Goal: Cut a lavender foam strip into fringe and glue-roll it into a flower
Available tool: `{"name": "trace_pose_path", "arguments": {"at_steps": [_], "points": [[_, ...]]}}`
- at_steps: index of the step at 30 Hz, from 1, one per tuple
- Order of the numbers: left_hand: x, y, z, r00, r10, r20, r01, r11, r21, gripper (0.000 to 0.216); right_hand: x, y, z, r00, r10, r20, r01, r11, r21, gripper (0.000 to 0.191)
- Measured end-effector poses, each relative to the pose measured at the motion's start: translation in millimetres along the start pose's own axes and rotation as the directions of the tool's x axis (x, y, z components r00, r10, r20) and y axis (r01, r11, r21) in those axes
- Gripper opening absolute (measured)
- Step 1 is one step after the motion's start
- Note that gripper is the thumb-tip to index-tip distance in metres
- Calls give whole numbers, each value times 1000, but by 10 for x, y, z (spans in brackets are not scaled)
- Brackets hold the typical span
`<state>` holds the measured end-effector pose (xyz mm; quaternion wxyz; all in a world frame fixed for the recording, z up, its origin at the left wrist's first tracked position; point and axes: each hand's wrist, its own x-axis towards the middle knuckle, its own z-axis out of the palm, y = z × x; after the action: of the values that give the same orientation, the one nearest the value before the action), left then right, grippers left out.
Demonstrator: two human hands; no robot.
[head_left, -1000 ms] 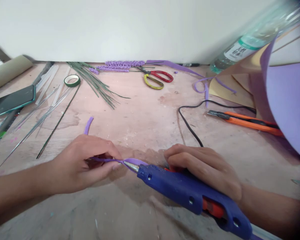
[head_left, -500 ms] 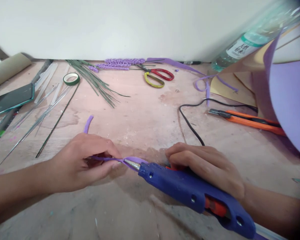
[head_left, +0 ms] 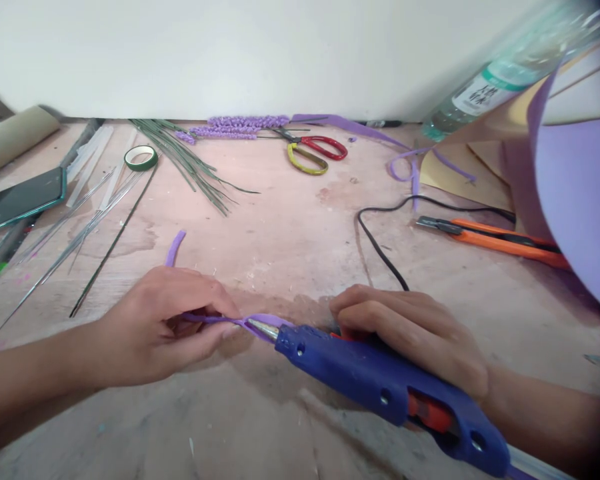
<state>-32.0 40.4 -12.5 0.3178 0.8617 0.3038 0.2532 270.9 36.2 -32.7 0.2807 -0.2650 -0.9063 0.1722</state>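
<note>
Between thumb and fingers, my left hand [head_left: 180, 327] pinches a narrow purple strip [head_left: 267, 320] that looks like felt or foam. One end of purple strip pokes up behind the knuckles. My right hand [head_left: 410, 333] is wrapped round a blue hot glue gun [head_left: 380, 387], with its handle hidden and a bit of red trigger showing. The metal nozzle [head_left: 263, 329] points left and sits at the split between two layers of the strip, close to my left fingertips. A clear glue stick [head_left: 530, 460] comes out of the gun's rear.
Scissors [head_left: 313, 153] and purple flower spikes [head_left: 245, 127] lie along the back wall. Green stems [head_left: 190, 163], tape [head_left: 141, 158], wires [head_left: 80, 230] and a phone [head_left: 25, 197] lie left. An orange utility knife [head_left: 505, 241], black cord [head_left: 375, 240], purple sheet [head_left: 580, 200] and bottle [head_left: 480, 93] are on the right.
The nozzle stays inside the split in the strip, and both hands keep their grip. The whole view has shifted very slightly; little else differs.
</note>
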Motion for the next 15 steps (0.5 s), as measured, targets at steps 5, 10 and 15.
{"name": "trace_pose_path", "arguments": {"at_steps": [5, 10, 15], "points": [[4, -7, 12, 999, 20, -26, -20, 1000, 0, 14, 3, -2, -7, 1000, -7, 3, 7, 1000, -13, 16], [9, -7, 21, 999, 34, -37, -33, 999, 3, 12, 6, -7, -5, 1000, -10, 4, 10, 999, -40, 17], [-11, -16, 34, 999, 23, -31, -23, 1000, -5, 13, 7, -10, 12, 1000, -17, -18, 16, 999, -50, 21]]}}
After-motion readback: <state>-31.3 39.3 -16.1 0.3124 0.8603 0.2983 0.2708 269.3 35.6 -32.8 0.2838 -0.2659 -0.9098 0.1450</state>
